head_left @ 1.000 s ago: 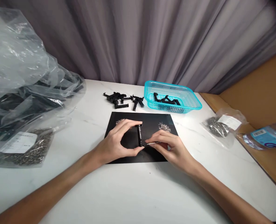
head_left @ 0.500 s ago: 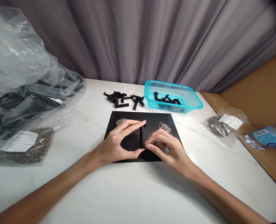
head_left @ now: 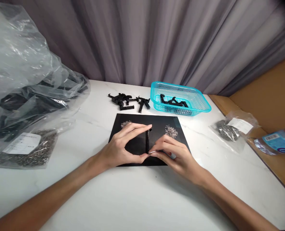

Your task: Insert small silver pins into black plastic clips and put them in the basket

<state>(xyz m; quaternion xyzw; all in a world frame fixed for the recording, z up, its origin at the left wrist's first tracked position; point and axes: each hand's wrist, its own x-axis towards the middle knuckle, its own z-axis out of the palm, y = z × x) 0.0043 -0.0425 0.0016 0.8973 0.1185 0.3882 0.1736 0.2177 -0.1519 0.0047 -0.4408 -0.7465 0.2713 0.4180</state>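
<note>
My left hand point(head_left: 119, 146) grips a long narrow black plastic part point(head_left: 147, 141) by its two ends, thumb at the near end and fingers at the far end. The part stands lengthwise over a black mat point(head_left: 135, 144). In my right hand point(head_left: 174, 150), a thin metal tool, perhaps tweezers point(head_left: 156, 151), is pinched between thumb and fingers. Its tip meets the near end of the black part, close to my left thumb. Whether the tip holds anything is too small to tell. A pile of small metal pieces point(head_left: 171, 131) lies beyond my right hand, and another pile point(head_left: 126, 124) beyond my left.
Behind the mat lie several black plastic parts point(head_left: 120, 100). A turquoise basket point(head_left: 181, 110) holds more of them. Clear bags of small metal pieces sit left point(head_left: 40, 150) and right point(head_left: 229, 130). A large plastic bag point(head_left: 36, 70) fills the left; a blue-labelled package point(head_left: 277, 141) lies far right.
The metal tool's tip has moved down to the near end of the black part and now slants. My right hand has shifted slightly nearer; my left keeps its grip.
</note>
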